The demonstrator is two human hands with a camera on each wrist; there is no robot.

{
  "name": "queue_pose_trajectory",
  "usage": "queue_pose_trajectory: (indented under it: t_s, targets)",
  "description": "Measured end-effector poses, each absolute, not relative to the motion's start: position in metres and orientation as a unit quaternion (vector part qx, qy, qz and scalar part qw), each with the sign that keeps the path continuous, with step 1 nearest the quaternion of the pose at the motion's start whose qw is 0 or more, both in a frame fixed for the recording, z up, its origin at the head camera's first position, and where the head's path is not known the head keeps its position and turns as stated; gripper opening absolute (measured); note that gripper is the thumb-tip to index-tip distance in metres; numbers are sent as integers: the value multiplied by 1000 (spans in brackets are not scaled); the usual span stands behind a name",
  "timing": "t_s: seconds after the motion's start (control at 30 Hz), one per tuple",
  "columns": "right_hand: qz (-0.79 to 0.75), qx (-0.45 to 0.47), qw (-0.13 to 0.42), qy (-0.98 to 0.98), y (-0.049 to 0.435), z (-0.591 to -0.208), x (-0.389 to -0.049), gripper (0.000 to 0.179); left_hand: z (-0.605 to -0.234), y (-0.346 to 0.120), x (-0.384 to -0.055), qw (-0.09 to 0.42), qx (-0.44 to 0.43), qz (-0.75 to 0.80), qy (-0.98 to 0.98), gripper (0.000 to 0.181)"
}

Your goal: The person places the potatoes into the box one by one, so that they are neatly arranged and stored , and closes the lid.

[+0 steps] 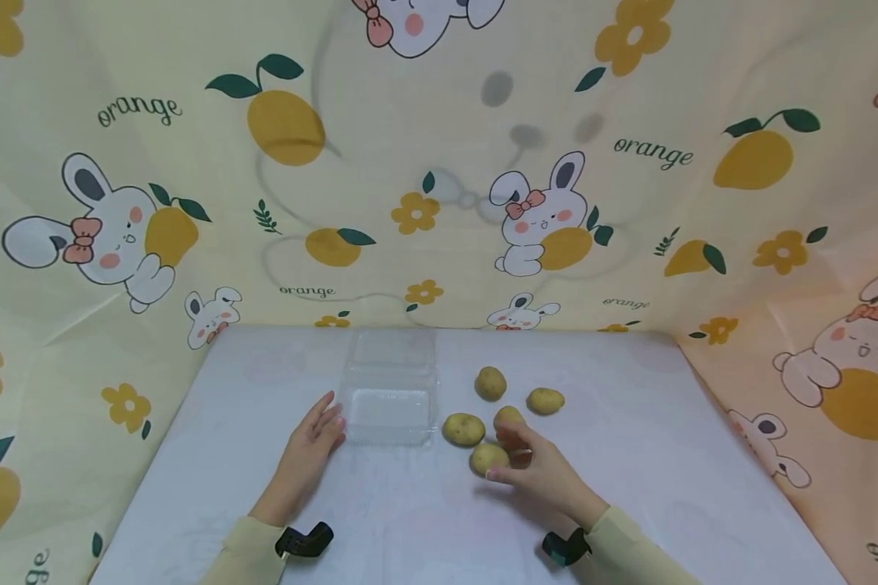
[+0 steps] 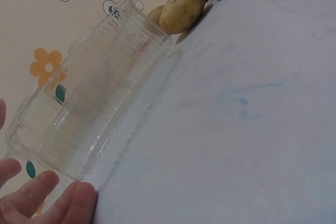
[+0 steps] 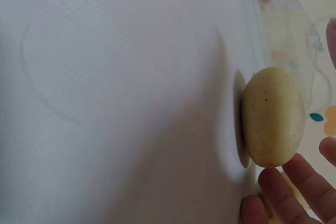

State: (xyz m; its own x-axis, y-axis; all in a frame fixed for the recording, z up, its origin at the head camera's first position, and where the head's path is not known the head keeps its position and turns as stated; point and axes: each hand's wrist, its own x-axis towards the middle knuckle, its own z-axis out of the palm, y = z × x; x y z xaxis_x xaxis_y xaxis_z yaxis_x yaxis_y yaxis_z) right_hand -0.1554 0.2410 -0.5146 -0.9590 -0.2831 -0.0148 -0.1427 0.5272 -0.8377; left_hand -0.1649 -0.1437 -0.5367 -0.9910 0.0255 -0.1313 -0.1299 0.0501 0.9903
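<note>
My right hand [image 1: 545, 470] reaches round the nearest potato [image 1: 488, 461], which lies on the table. In the right wrist view that pale, speckled potato [image 3: 273, 116] has fingertips [image 3: 274, 182] right at one end, with the thumb held apart from it. My left hand [image 1: 311, 445], fingers extended, is at the left side of a clear plastic clamshell box [image 1: 390, 418]. The box stands with its lid [image 1: 391, 351] folded back, away from me. In the left wrist view, fingertips [image 2: 83, 195] are right at the box's near corner [image 2: 79, 174].
Further potatoes lie close by: one [image 1: 464, 430] between the box and the right hand, one [image 1: 509, 417] partly behind the fingers, and two farther back [image 1: 491, 383] and right [image 1: 545, 400]. A printed cloth [image 1: 424, 268] hangs behind the white table [image 1: 410, 520].
</note>
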Motion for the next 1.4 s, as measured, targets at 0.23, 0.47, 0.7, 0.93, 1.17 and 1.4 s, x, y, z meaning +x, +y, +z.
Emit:
queue_pose_trajectory:
  t_s: [0.23, 0.47, 0.7, 0.93, 1.17, 1.4]
  targets:
    - [-449, -119, 79, 882, 237, -518, -157, 75, -537, -142, -164, 39, -38, 713, 699, 61]
    - [-438, -124, 88, 886, 234, -518, -158, 68, -537, -142, -164, 40, -45, 706, 705, 55]
    - [-433, -129, 94, 887, 235, -519, -158, 61, -537, -140, -162, 42, -50, 699, 712, 53]
    - [-424, -136, 96, 890, 237, -522, -158, 57, -539, -140, -161, 49, -49, 686, 724, 54]
    - [-405, -143, 96, 898, 239, -522, -159, 55, -539, -140, -159, 50, -39, 667, 742, 55]
    - [-396, -125, 91, 905, 237, -523, -159, 53, -540, -142, -157, 56, -33, 665, 744, 57]
